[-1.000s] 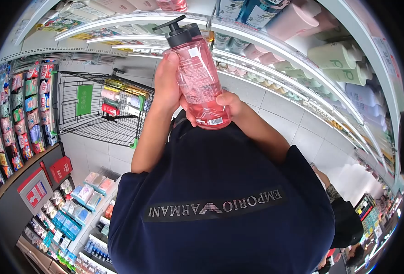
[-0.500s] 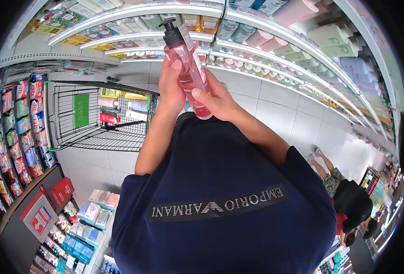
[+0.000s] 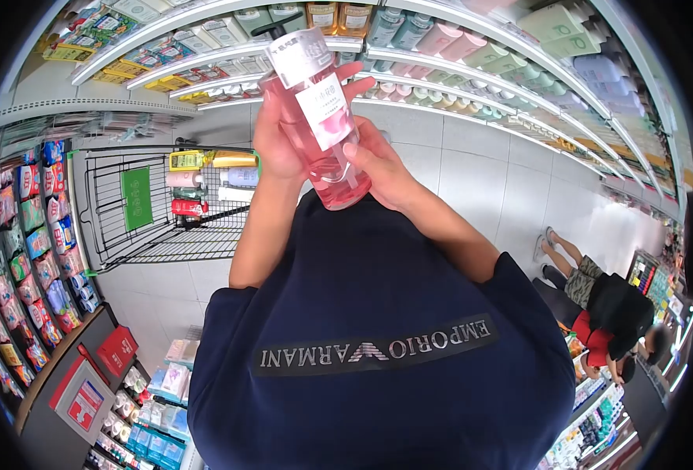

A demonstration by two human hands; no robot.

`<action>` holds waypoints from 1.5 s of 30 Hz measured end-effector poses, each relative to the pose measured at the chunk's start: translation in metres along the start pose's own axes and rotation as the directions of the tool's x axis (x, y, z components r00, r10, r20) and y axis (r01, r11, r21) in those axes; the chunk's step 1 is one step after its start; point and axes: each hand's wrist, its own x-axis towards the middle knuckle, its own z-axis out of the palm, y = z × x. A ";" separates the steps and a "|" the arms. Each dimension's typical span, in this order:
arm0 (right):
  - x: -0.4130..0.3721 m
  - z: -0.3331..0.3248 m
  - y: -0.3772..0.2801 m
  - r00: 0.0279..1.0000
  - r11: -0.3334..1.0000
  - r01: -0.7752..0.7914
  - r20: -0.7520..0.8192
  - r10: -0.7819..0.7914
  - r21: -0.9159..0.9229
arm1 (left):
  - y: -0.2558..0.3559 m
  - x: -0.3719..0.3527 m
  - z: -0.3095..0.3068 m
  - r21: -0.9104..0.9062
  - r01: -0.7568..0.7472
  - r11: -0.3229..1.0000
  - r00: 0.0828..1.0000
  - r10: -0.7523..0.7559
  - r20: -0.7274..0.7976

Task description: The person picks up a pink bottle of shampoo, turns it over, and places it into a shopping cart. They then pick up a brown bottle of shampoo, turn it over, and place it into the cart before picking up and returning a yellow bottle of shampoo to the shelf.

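Observation:
A transparent pink bottle [image 3: 327,168] with a black pump and a white label bearing a pink flower is held up in front of my chest, slightly tilted. My left hand [image 3: 280,145] grips its left side, with fingertips showing past the bottle's far edge. On the lower right side, my right hand [image 3: 378,164] holds the bottle with the thumb on its front. The label faces me, and pink liquid shows inside the lower part.
A wire shopping cart [image 3: 158,204] holding several packages stands to the left. Shelves of bottles [image 3: 409,66] run across the front and right. Packets hang at the far left [image 3: 33,215]. Two people [image 3: 617,313] are at the right, beside a display of goods [image 3: 170,384] lower left.
The bottle has turned so its label faces me, and its top has come nearer. My left fingers now spread past its far edge. More of the second person shows at the right.

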 end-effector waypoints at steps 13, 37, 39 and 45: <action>-0.008 0.008 -0.012 0.992 0.948 0.060 -0.091 -0.093 -0.312 | 0.005 0.002 0.002 0.295 0.136 0.946 0.991 -0.131 -0.039; -0.015 0.018 -0.001 0.991 0.983 -0.128 -0.058 0.122 -0.128 | 0.014 -0.014 -0.008 0.186 0.187 0.965 0.981 -0.171 -0.095; -0.015 0.017 0.001 0.991 0.982 -0.130 -0.040 0.126 -0.136 | 0.016 -0.017 -0.006 0.193 0.184 0.964 0.980 -0.167 -0.104; -0.013 0.015 0.004 0.995 0.978 -0.104 -0.019 0.102 -0.181 | 0.019 -0.020 -0.008 0.160 0.171 0.972 0.984 -0.160 -0.078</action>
